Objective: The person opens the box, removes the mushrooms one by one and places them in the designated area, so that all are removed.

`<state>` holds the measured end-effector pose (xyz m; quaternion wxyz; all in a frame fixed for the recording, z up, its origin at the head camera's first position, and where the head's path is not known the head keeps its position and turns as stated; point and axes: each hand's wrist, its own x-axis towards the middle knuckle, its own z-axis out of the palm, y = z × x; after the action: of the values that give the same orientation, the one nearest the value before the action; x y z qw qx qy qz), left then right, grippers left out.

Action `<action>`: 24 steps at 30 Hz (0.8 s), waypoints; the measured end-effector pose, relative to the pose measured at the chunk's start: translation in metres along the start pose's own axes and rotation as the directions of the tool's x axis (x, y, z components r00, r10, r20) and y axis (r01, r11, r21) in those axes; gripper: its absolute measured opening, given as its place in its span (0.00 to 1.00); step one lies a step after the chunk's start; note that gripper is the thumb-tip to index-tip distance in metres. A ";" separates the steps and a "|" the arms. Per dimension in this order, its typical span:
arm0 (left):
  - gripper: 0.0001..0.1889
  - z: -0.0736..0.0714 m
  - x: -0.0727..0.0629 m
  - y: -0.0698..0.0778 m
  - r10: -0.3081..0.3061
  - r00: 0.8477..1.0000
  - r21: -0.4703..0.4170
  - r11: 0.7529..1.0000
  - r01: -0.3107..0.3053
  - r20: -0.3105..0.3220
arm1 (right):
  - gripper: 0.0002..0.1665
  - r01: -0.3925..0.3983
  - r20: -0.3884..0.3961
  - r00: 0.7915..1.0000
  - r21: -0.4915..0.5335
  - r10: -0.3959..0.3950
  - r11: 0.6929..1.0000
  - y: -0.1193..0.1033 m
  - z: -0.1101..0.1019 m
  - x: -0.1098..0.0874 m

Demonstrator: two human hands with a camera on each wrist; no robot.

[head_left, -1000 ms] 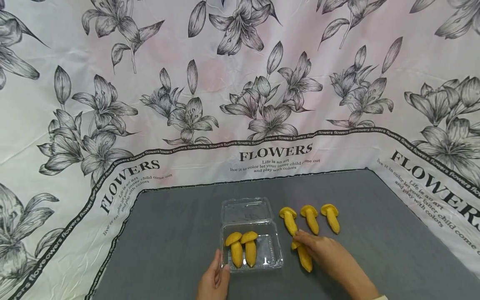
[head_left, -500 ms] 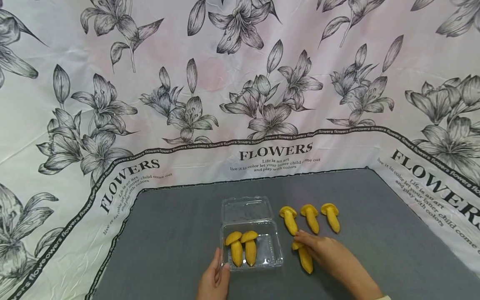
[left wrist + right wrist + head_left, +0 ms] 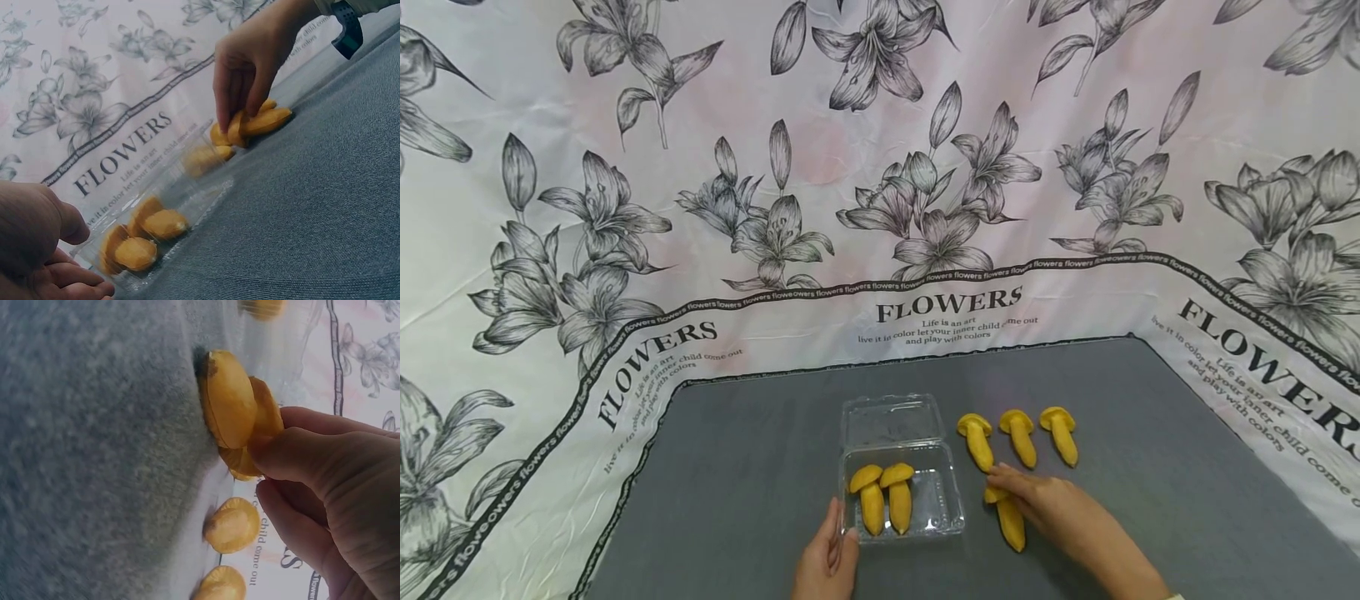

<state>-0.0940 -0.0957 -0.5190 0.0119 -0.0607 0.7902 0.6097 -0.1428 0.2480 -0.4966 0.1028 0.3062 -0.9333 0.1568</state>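
My right hand (image 3: pixel 1052 504) pinches a yellow mushroom (image 3: pixel 1011 525) by its cap, just right of a clear plastic clamshell box (image 3: pixel 953 492). The mushroom's stem points toward me, low over the grey table; in the right wrist view the thumb presses the cap of this mushroom (image 3: pixel 230 403). My left hand (image 3: pixel 829 558) holds the box at its near left corner, the thumb in front and the fingers along the side wall. Inside the box, on the left, two yellow mushrooms (image 3: pixel 872 504) lie side by side. The box lid (image 3: pixel 891 421) is folded back, away from me.
Beyond my right hand, three more yellow mushrooms (image 3: pixel 1018 437) lie in a row on the grey table (image 3: pixel 737 467). The nearest one's stem end almost meets my fingers. A flower-printed cloth (image 3: pixel 940 208) hangs around the table's back and sides.
The pinched mushroom's stem end has dipped slightly toward me. Both hands otherwise keep their places, and the box and other mushrooms lie as before.
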 end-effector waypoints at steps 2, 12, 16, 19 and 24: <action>0.35 0.000 0.000 0.000 -0.003 1.000 -0.007 1.000 0.003 -0.002 | 0.23 0.017 -0.019 1.000 -0.006 -0.018 1.000 0.000 -0.001 0.000; 0.35 0.001 -0.001 0.001 0.003 1.000 -0.012 1.000 -0.004 -0.013 | 0.32 0.135 -0.103 0.986 0.067 -0.128 0.989 -0.001 -0.015 0.002; 0.35 0.001 -0.001 0.001 0.014 1.000 -0.023 1.000 -0.014 -0.018 | 0.36 0.132 -0.111 0.987 0.133 -0.117 0.982 -0.007 -0.022 0.007; 0.34 0.001 -0.002 0.001 0.024 0.999 -0.026 0.999 -0.025 -0.025 | 0.37 0.099 -0.096 0.992 0.171 -0.084 0.980 -0.012 -0.026 0.012; 0.34 0.000 -0.002 0.001 0.034 0.999 -0.020 0.999 -0.034 -0.008 | 0.35 0.029 -0.095 0.995 0.183 -0.012 0.983 -0.021 -0.029 0.021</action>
<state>-0.0919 -0.0957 -0.5173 -0.0021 -0.0498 0.7850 0.6175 -0.1439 0.2306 -0.4587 0.1192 0.3162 -0.9058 0.2556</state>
